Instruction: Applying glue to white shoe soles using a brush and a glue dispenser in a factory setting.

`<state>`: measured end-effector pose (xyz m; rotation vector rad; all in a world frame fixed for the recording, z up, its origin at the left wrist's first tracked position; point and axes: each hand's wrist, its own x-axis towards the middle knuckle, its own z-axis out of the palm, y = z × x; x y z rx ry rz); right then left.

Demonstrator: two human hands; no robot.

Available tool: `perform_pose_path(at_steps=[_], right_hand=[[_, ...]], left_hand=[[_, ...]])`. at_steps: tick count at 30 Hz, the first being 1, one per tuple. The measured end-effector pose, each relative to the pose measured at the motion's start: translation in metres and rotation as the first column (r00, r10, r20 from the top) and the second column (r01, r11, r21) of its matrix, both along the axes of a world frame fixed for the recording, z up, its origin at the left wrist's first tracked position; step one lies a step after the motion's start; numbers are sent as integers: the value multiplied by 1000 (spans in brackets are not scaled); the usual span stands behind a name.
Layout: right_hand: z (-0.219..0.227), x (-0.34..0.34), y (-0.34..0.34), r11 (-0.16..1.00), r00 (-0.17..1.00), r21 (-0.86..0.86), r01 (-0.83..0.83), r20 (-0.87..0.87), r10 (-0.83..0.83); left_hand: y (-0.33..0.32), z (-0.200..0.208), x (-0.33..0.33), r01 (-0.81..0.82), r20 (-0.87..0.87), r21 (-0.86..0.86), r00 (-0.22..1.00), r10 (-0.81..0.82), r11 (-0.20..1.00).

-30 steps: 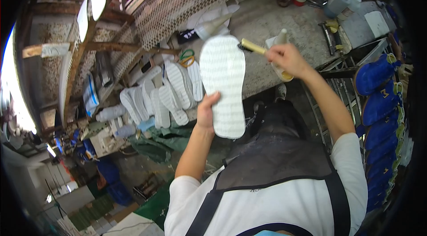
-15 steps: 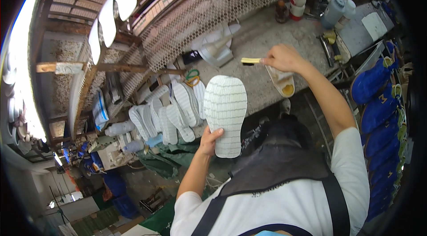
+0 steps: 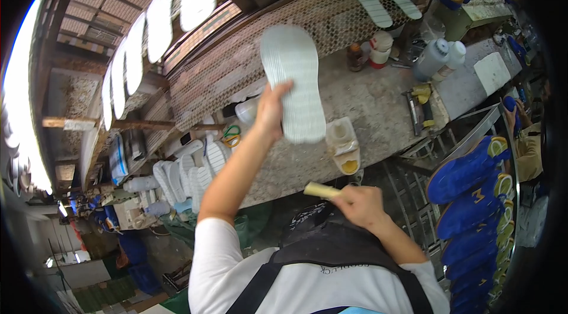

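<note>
My left hand [image 3: 272, 111] is raised over the bench, thumb and fingers closed on the lower side of a white ribbed shoe sole [image 3: 299, 92]. The sole is slightly blurred and held in front of a mesh shelf. Low and close to my apron, my right hand [image 3: 362, 206] grips a small brush [image 3: 322, 190] by its pale yellow handle; its bristles cannot be made out. Between the two hands, at the bench's near edge, lies a cut-open plastic container [image 3: 344, 149] with a yellowish patch at its near end.
Several white soles [image 3: 192, 178] stand in a row on the bench's left, near scissors [image 3: 232, 135]. The mesh shelf [image 3: 236, 74] holds two soles [image 3: 370, 1] at far right. A hammer [image 3: 412, 114] and bottles [image 3: 431, 59] lie rightward. Blue shoes [image 3: 473, 204] hang beside another person [image 3: 526, 142].
My left hand has lifted the sole up and away toward the mesh shelf. My right hand has drawn the brush back from the container toward my body. The whole view has shifted.
</note>
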<state>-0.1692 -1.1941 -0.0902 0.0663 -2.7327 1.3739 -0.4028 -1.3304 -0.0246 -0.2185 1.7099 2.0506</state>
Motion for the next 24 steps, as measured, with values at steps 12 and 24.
perform_pose_path(at_steps=[12,24], right_hand=[[-30,18,73,889,895,-146,434,181,-408],[-160,-9,61,955,775,296,-33,611,-163]], left_hand=[[169,-88,-281,-161,-520,-357,853,-53,920],[-91,-66,115,-110,259,-40,959,116,993]])
